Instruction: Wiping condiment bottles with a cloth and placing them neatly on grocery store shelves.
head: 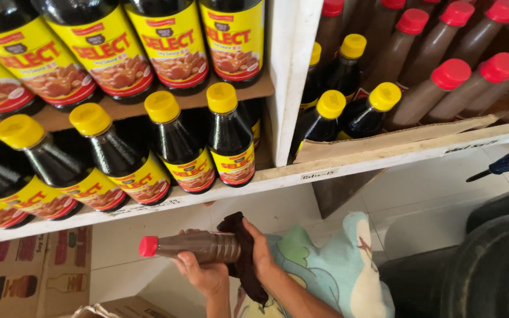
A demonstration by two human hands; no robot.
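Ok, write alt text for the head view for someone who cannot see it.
Two hands hold a brown bottle with a red cap sideways below a white shelf: the left hand grips it from beneath, the right hand presses a dark cloth around its base. Above stand dark yellow-capped bottles and, to the right, more red-capped brown bottles.

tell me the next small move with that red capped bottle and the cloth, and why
Probably slide the dark cloth along the brown bottle toward its red cap. The right hand presses the cloth around the bottle's base only, while the left hand cradles the bottle sideways from below, so the neck and cap end look untouched by the cloth.
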